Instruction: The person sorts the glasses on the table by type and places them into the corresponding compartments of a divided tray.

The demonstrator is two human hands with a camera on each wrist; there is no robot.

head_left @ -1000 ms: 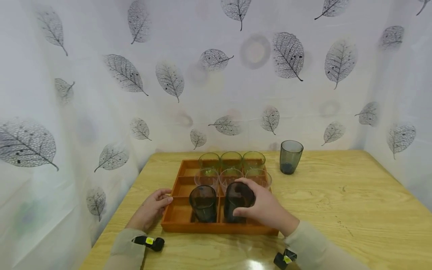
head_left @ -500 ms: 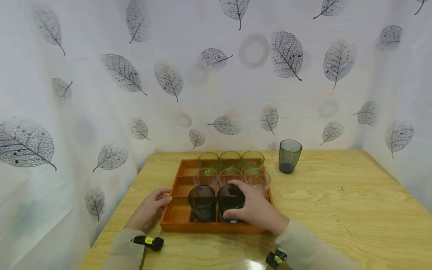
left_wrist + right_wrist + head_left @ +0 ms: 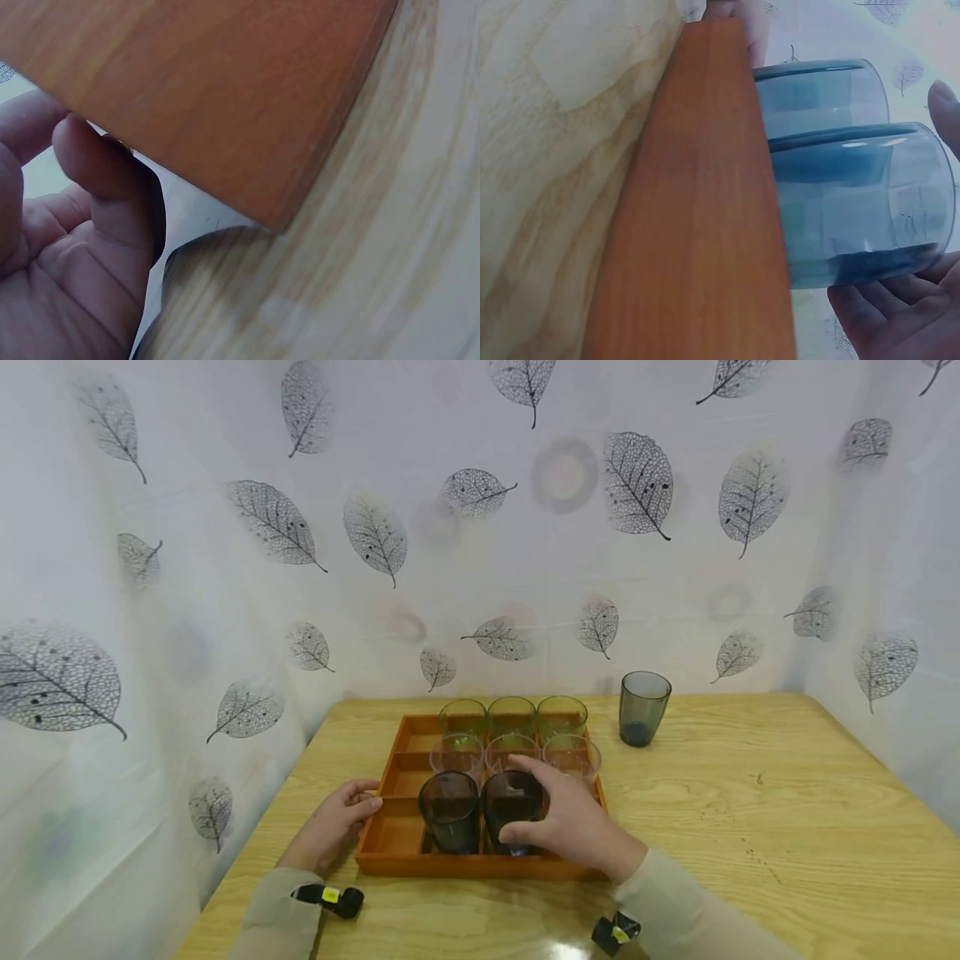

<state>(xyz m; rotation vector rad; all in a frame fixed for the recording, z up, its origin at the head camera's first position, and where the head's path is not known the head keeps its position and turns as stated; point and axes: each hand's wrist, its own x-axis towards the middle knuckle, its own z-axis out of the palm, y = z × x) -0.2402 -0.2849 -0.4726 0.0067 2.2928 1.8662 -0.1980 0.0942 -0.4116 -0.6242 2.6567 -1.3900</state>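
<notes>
My right hand (image 3: 573,818) is around a dark grey drinking glass (image 3: 513,802) in the front row of an orange-brown wooden tray (image 3: 483,866). In the right wrist view its fingers (image 3: 900,304) lie along one side of that glass, while the thumb (image 3: 946,112) stands off the other side. A second dark glass (image 3: 450,814) stands upright just left of it. My left hand (image 3: 337,822) touches the tray's left side with thumb and fingertips; the left wrist view shows the thumb tip (image 3: 75,139) at the tray's wall.
Clear glasses (image 3: 457,756) fill part of the tray's middle row, with greenish glasses (image 3: 462,717) behind. Another grey glass (image 3: 645,706) stands on the wooden table (image 3: 750,810) at the back right. A leaf-print curtain (image 3: 480,568) hangs behind and beside the table.
My right hand has moved left with the dark glass, which now stands close beside the other one. Since then its thumb and fingers have loosened slightly. The left hand has stayed put.
</notes>
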